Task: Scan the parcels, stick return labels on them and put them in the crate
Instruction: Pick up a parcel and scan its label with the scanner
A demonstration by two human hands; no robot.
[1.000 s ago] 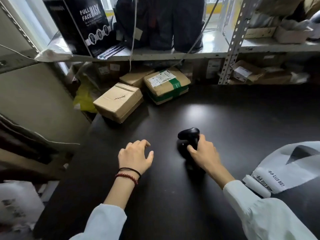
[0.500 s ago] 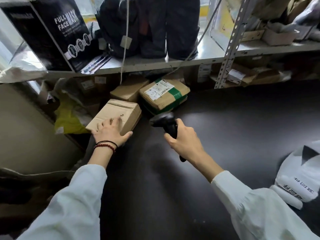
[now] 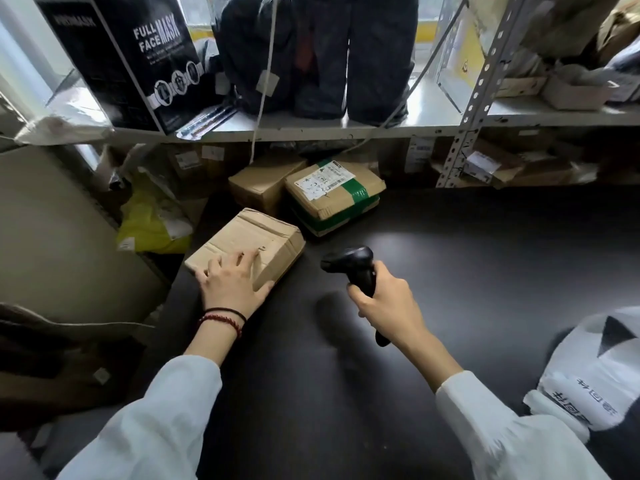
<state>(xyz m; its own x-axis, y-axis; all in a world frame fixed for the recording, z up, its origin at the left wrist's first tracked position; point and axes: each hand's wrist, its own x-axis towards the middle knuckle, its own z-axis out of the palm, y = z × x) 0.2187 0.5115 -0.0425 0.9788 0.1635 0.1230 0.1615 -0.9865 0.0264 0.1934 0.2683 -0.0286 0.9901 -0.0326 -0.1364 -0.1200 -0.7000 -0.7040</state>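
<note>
**Plain parcel** (image 3: 249, 242): brown cardboard box with its flaps closed. It lies flat at the far left corner of the dark table (image 3: 467, 258), with one corner turned toward the person.

**Left hand** (image 3: 231, 285): laid over the parcel's near corner. The fingers are straight and spread on the top face, and the thumb lies along the near side; nothing is clasped. Two bracelets (image 3: 223, 317), one black cord and one of red beads, sit at the wrist above a white sleeve (image 3: 152, 420).

**Scanner** (image 3: 358, 268): black and pistol-shaped, held clear of the table just right of the plain parcel. Its head points left toward the parcel, and its shadow falls on the table beneath.

**Right hand** (image 3: 388, 306): fingers wrapped round the scanner's grip, with the butt end showing below the palm.

**Taped parcel** (image 3: 334, 197): cardboard box bound with green tape, with a white printed label on top. It sits behind the plain parcel and near it, at the table's far edge.

**Third box** (image 3: 263, 183): plain cardboard, just left of the taped parcel, under the shelf.

**White bag** (image 3: 595, 375): plastic with black printed characters, at the table's near right, well apart from the parcels.

**Yellow bag** (image 3: 152, 225): off the table's left edge, beside the plain parcel.

**Shelf** (image 3: 346, 131): grey metal, above the table's far edge. It carries a black box (image 3: 138, 53) printed "FULL FACE MASK" at the left and dark fabric bundles (image 3: 318, 53) in the middle.
</note>
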